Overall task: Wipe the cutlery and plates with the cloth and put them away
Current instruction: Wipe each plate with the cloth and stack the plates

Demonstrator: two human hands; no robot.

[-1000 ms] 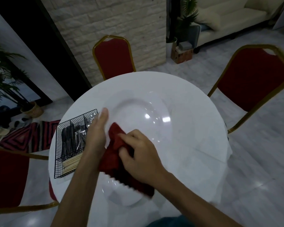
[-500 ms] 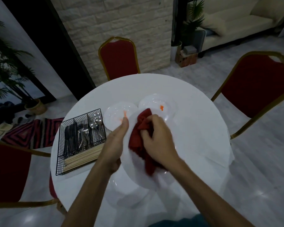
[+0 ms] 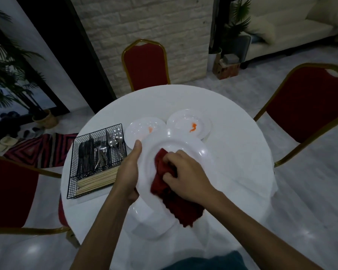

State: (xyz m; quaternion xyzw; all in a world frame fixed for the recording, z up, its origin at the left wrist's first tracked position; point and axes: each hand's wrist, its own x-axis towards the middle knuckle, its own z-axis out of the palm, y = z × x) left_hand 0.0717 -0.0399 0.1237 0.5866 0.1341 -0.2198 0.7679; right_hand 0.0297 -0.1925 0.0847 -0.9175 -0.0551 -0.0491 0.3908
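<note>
The right hand (image 3: 185,176) bunches a red cloth (image 3: 170,193) in curled fingers against a white plate (image 3: 185,151) held over the round table (image 3: 238,152). The left hand (image 3: 129,172) clamps the plate's left rim, thumb on top. Beyond lie a wire cutlery basket (image 3: 90,172), a left stained plate (image 3: 142,128) and a right stained plate (image 3: 189,123).

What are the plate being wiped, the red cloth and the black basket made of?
Plate: glossy white, likely glazed ceramic, given sharp highlights. Cloth: soft red fabric; it bunches and drapes. Basket: black-coated metal wire, seemingly; open grid shows.

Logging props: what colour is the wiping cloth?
The cloth is dark red, clearest in the head view.
</note>
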